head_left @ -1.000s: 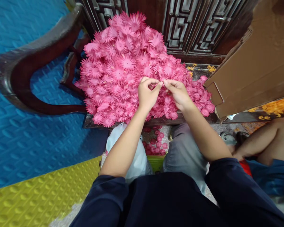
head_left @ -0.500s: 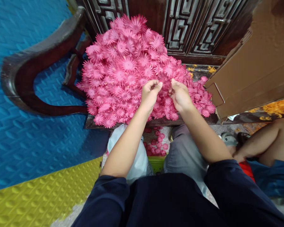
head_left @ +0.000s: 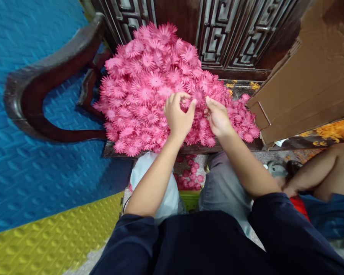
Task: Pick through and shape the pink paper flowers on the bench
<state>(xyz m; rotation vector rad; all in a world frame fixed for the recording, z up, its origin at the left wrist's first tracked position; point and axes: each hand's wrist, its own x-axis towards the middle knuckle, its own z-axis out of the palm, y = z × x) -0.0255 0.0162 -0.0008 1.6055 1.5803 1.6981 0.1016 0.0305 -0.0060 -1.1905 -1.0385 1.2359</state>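
Note:
A large heap of pink artificial flowers [head_left: 145, 93] lies on a dark wooden bench seat [head_left: 111, 149]. Over its front part is my left hand [head_left: 180, 114], thumb and index finger spread apart with a gap between them and nothing seen in it. To its right, my right hand [head_left: 217, 116] pinches with thumb and fingertips at the edge of a darker pink flower [head_left: 198, 95], which sits between the two hands. The hands do not touch each other.
A curved wooden armrest [head_left: 25, 103] stands at left over blue matting [head_left: 5, 168]. At right are a cardboard box [head_left: 306, 76], orange petals [head_left: 339, 130] and a person's arm [head_left: 315, 168]. Fallen pink flowers [head_left: 190, 175] lie on the floor between my legs.
My left hand has opened, its thumb and index finger moving apart, and it has turned slightly. The right hand keeps its pinch and has shifted a little to the left.

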